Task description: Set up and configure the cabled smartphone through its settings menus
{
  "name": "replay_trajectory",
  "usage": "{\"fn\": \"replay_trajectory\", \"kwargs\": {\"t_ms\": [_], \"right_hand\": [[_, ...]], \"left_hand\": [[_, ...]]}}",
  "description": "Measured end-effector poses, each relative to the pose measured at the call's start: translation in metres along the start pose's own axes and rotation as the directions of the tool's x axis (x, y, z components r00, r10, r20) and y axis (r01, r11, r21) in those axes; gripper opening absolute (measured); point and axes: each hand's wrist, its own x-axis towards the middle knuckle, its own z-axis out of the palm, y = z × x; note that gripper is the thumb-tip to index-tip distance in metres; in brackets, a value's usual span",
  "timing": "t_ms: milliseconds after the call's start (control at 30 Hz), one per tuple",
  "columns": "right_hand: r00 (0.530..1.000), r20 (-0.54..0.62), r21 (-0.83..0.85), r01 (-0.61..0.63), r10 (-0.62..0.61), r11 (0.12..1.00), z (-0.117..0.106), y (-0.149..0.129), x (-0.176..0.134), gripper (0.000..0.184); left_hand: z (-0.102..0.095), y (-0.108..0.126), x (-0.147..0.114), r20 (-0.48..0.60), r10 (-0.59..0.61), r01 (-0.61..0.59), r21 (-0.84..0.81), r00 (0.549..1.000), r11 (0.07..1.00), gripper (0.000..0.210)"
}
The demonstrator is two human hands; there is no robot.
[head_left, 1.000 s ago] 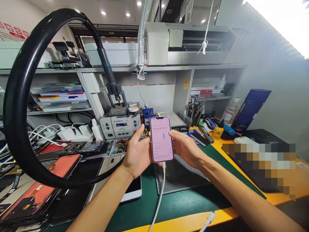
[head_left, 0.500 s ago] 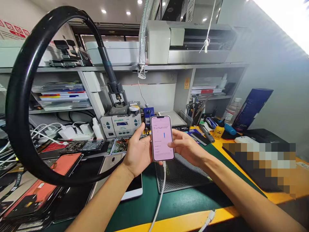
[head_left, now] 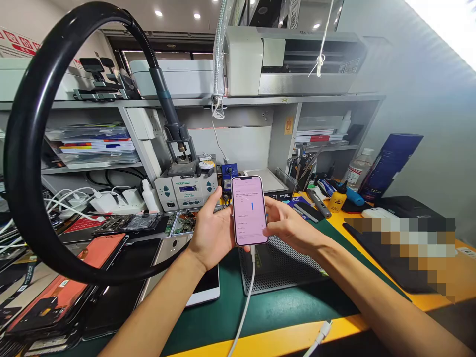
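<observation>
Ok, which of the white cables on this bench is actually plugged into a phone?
The white cable running up into the bottom of the lit phone held in both hands. The other one's connector lies loose on the yellow edge.

Two bare forearms reach up from the lower edge of the view and meet near the middle. The left hand (head_left: pixel 210 232) is raised with its back toward the camera, the thumb stretched upward and the fingers curled around a slim, upright, pink-screened smartphone (head_left: pixel 249 210), gripping its left edge. The right hand (head_left: pixel 288 225) comes in from the lower right, wrist angled left, fingers loosely bent behind and beside the smartphone's right edge, with the thumb resting at the lower right of the screen. Both wrists are held clear of the surface below.
</observation>
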Motion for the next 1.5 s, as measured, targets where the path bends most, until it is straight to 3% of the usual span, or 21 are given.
{"fn": "replay_trajectory", "kwargs": {"t_ms": [567, 767, 1067, 1200, 1267, 1333, 1367, 1433, 1500], "right_hand": [[0.998, -0.049, 0.007, 0.027, -0.027, 1.000, -0.003, 0.009, 0.003, 0.052], [1.000, -0.020, 0.146, 0.006, -0.004, 0.989, -0.002, 0.006, 0.003, 0.050], [1.000, 0.003, 0.201, 0.011, -0.012, 0.979, -0.004, 0.006, 0.003, 0.041], [0.994, -0.101, 0.102, 0.061, -0.051, 0.993, -0.009, 0.011, 0.005, 0.040], [0.964, -0.218, -0.065, 0.138, -0.149, 0.988, -0.012, 0.013, 0.006, 0.043], [0.875, -0.304, -0.376, 0.252, -0.376, 0.892, -0.013, 0.013, 0.004, 0.045], [0.808, -0.295, -0.549, 0.293, -0.509, 0.783, -0.013, 0.013, 0.002, 0.046], [0.691, -0.175, -0.803, 0.312, -0.701, 0.508, -0.011, 0.012, -0.002, 0.045], [0.647, -0.042, -0.902, 0.303, -0.761, 0.308, -0.006, 0.011, -0.005, 0.044]], "left_hand": [[0.001, -0.001, 0.000, -0.011, 0.006, -0.006, 0.010, 1.000, 1.000, 0.076], [0.001, 0.000, -0.001, -0.005, 0.003, -0.003, 0.005, 1.000, 1.000, 0.077], [0.003, 0.000, -0.002, -0.004, 0.010, -0.009, 0.046, 1.000, 0.999, 0.080], [0.004, 0.000, -0.002, -0.013, 0.011, -0.010, 0.071, 1.000, 0.997, 0.080], [0.004, 0.000, -0.002, -0.002, 0.011, -0.011, 0.076, 1.000, 0.997, 0.079], [0.004, -0.001, -0.002, 0.004, 0.011, -0.011, 0.081, 1.000, 0.997, 0.079], [0.005, -0.001, -0.002, 0.001, 0.010, -0.010, 0.082, 1.000, 0.997, 0.079], [0.006, -0.003, -0.002, -0.018, 0.000, 0.002, 0.089, 1.000, 0.996, 0.078], [0.007, -0.005, -0.001, -0.044, -0.015, 0.020, 0.101, 0.999, 0.995, 0.078]]}}
